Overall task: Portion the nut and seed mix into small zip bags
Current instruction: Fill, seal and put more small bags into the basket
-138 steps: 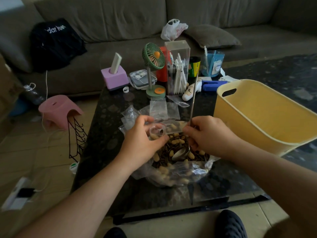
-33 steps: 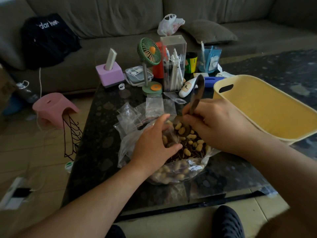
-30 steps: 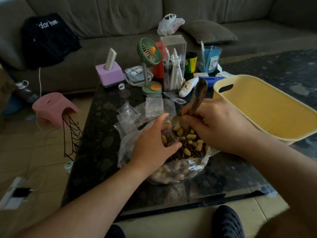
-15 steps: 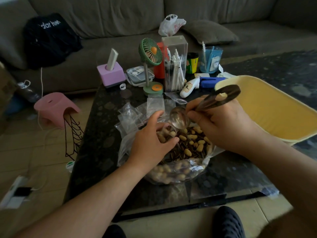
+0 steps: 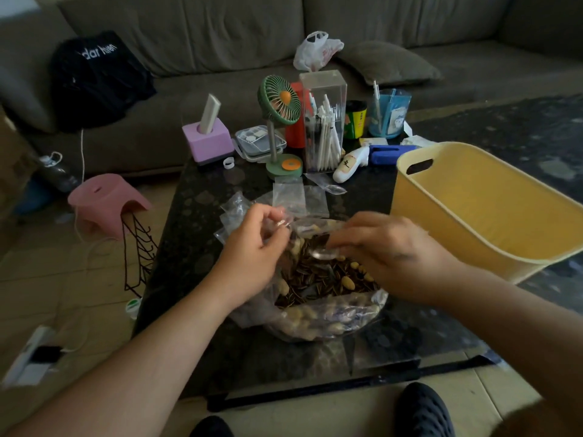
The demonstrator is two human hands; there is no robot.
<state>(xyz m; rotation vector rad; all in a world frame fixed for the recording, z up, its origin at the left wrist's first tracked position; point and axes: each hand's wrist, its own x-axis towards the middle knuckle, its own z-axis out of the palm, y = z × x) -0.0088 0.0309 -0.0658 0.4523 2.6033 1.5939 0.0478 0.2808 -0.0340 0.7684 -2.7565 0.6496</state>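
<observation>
Dark table [image 5: 195,247]. Yellow tub [image 5: 473,216] at its right edge. Big clear bag of nut and seed mix [image 5: 318,279] near table's front middle. Left hand [image 5: 252,250] over the bag, fingers pinching a small zip bag [image 5: 280,220]. Right hand [image 5: 391,250] blurred, curled over the bag, apparently gripping a spoon [image 5: 321,252]. Empty zip bags [image 5: 296,197] just behind.

White lettering on the black garment [image 5: 94,77] lying on the sofa [image 5: 220,29] reads partly as "dar hyen"; its first letters are lost in a fold and the reading is uncertain. Red print shows on the white plastic bag [image 5: 317,50], and a printed label on the green and yellow can [image 5: 355,120], but both are too small and blurred to read.
</observation>
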